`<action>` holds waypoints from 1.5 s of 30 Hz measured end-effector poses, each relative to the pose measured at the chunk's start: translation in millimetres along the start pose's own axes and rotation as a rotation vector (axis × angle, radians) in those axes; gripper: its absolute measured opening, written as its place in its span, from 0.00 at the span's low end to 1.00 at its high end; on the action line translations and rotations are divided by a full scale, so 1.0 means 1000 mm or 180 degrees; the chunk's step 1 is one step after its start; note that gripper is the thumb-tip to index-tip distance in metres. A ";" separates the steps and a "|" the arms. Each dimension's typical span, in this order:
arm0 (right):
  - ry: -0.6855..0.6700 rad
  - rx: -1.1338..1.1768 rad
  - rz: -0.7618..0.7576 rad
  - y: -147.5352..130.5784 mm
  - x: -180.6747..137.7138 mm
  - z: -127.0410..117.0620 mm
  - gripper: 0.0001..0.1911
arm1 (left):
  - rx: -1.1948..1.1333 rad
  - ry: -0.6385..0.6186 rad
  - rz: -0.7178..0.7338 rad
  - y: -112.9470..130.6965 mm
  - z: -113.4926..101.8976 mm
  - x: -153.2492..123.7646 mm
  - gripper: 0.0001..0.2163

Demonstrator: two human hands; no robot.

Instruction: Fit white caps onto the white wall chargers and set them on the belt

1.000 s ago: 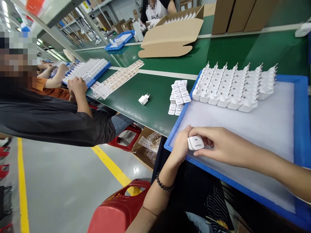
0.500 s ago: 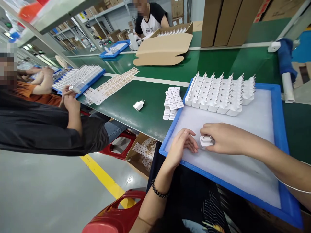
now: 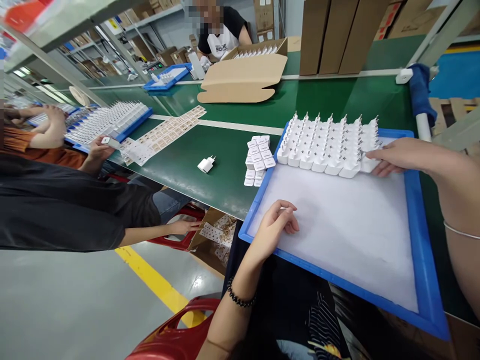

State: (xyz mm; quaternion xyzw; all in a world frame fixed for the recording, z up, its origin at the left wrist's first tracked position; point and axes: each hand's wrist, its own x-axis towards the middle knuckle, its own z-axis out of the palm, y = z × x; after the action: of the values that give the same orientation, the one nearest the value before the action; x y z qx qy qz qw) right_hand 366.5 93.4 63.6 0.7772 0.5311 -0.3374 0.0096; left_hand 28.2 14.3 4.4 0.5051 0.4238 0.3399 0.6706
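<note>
A blue tray [image 3: 257, 196] with a white foam liner lies in front of me on the green belt. Rows of white plug chargers [image 3: 326, 145] stand prongs-up along its far edge. My right hand [image 3: 395, 155] is at the right end of the front row, fingers closed on a white charger [image 3: 369, 164] set against the others. My left hand [image 3: 277, 225] rests on the liner at the tray's near left corner, fingers loosely curled, holding nothing.
On the belt left of the tray sit a stack of small white pieces [image 3: 257, 160], a lone charger [image 3: 206, 164] and label sheets [image 3: 165, 132]. A cardboard box [image 3: 243, 75] stands farther back. A co-worker [image 3: 56, 210] sits at my left; a red stool [image 3: 168, 335] is below.
My right hand carried the charger from the tray's near left corner across to the right end of the front row. My left hand let go and stayed at the corner.
</note>
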 end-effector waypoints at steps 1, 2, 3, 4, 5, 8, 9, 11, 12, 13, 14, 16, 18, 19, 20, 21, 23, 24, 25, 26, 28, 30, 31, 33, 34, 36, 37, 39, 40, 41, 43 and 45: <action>-0.0038 0.0096 -0.0101 -0.001 -0.001 0.001 0.29 | 0.0014 -0.0008 0.0005 0.000 0.000 0.000 0.14; -0.0055 0.0128 -0.0161 -0.001 -0.002 0.002 0.26 | 0.0032 -0.0027 0.0008 0.000 0.000 -0.001 0.14; -0.0048 0.0098 -0.0187 -0.001 -0.002 0.003 0.23 | 0.0051 -0.0053 0.0010 0.000 -0.001 -0.001 0.14; -0.0001 0.0013 -0.0174 -0.001 -0.002 0.003 0.20 | 0.0070 -0.0083 0.0008 0.000 -0.001 0.000 0.14; 0.0086 -0.0104 -0.0143 -0.001 -0.001 0.003 0.19 | 0.0089 -0.0111 0.0005 0.000 -0.002 0.000 0.14; 0.0428 -0.0452 -0.0061 -0.003 0.004 0.004 0.21 | 0.0133 -0.0153 0.0011 0.001 -0.002 0.002 0.13; 0.0529 -0.0541 -0.0045 -0.003 0.006 0.005 0.23 | 0.0138 -0.0150 0.0017 0.001 -0.001 0.002 0.13; 0.0636 -0.0667 -0.0056 -0.004 0.009 0.007 0.24 | 0.0116 -0.0123 0.0050 0.000 0.002 0.001 0.13; 0.0659 -0.0720 -0.0075 -0.003 0.011 0.008 0.24 | 0.0081 -0.0093 0.0092 -0.001 0.003 0.000 0.13; 0.0679 -0.0776 -0.0079 -0.002 0.011 0.009 0.23 | 0.0037 -0.0044 0.0165 -0.001 0.002 -0.002 0.13; 0.0695 -0.0831 -0.0072 -0.002 0.012 0.009 0.23 | 0.0007 0.0023 0.0268 -0.001 0.000 -0.003 0.13; 0.0733 -0.0949 0.0010 -0.003 0.009 0.009 0.24 | 0.0106 0.0310 0.0564 0.000 -0.013 -0.006 0.13; 0.0687 -0.1086 0.0130 -0.009 0.000 0.008 0.27 | 0.0541 0.0906 0.0932 0.005 -0.041 -0.004 0.11; 0.0615 -0.1153 0.0132 -0.014 -0.007 0.007 0.28 | 0.0873 0.1396 0.1151 0.009 -0.061 -0.001 0.10; 0.0548 -0.1214 0.0149 -0.020 -0.015 0.006 0.28 | 0.1275 0.1911 0.1340 0.013 -0.083 0.005 0.08; 0.0529 -0.1250 0.0101 -0.026 -0.023 0.006 0.27 | 0.1749 0.2369 0.1414 0.018 -0.107 0.012 0.08; 0.0565 -0.1275 -0.0001 -0.038 -0.039 0.009 0.22 | 0.2563 0.3126 0.1235 0.026 -0.155 0.033 0.19; 0.0558 -0.1244 -0.0065 -0.042 -0.045 0.011 0.21 | 0.2861 0.3294 0.1049 0.030 -0.176 0.045 0.26; 0.0513 -0.1195 -0.0116 -0.045 -0.049 0.015 0.22 | 0.3087 0.3289 0.0884 0.033 -0.194 0.057 0.31; 0.0452 -0.1131 -0.0195 -0.045 -0.052 0.020 0.22 | 0.3209 0.3242 0.0727 0.036 -0.209 0.068 0.34; 0.0326 -0.1007 -0.0478 -0.043 -0.054 0.031 0.22 | 0.3313 0.3017 0.0513 0.040 -0.226 0.085 0.34; 0.0208 -0.0961 -0.0896 -0.041 -0.057 0.045 0.23 | 0.3296 0.2890 0.0473 0.041 -0.228 0.094 0.26; 0.0104 -0.0955 -0.1136 -0.042 -0.059 0.053 0.23 | 0.3268 0.2879 0.0505 0.040 -0.224 0.095 0.23; -0.0122 -0.0908 -0.1634 -0.051 -0.067 0.070 0.25 | 0.3219 0.2912 0.0597 0.037 -0.209 0.092 0.21; -0.0251 -0.0854 -0.1944 -0.059 -0.072 0.079 0.25 | 0.3145 0.2898 0.0665 0.035 -0.199 0.087 0.22; -0.0291 -0.0821 -0.2620 -0.079 -0.081 0.102 0.23 | 0.2870 0.2729 0.0828 0.028 -0.175 0.073 0.22; -0.0183 -0.0798 -0.2900 -0.089 -0.084 0.115 0.22 | 0.2361 0.2477 0.1035 0.024 -0.162 0.064 0.21; 0.0204 -0.0934 -0.3229 -0.105 -0.084 0.142 0.23 | 0.1381 0.1751 0.1234 0.018 -0.137 0.043 0.22; 0.0349 -0.1097 -0.3323 -0.110 -0.082 0.155 0.25 | 0.1060 0.1509 0.1286 0.015 -0.125 0.033 0.24; 0.0399 -0.1154 -0.3339 -0.114 -0.079 0.166 0.26 | 0.0865 0.1341 0.1316 0.012 -0.113 0.023 0.25; 0.0459 -0.1228 -0.3326 -0.118 -0.072 0.183 0.28 | 0.0838 0.1293 0.1374 0.007 -0.093 0.007 0.24; 0.0489 -0.1242 -0.3274 -0.120 -0.067 0.191 0.27 | 0.1279 0.1523 0.1485 0.003 -0.078 -0.003 0.23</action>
State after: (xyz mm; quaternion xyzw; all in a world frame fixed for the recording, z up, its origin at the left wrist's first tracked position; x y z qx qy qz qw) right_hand 154.5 19.6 -7.3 0.4240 0.8939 -0.1364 -0.0514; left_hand -44.5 42.5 -2.6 0.6157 0.5001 0.5016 0.3452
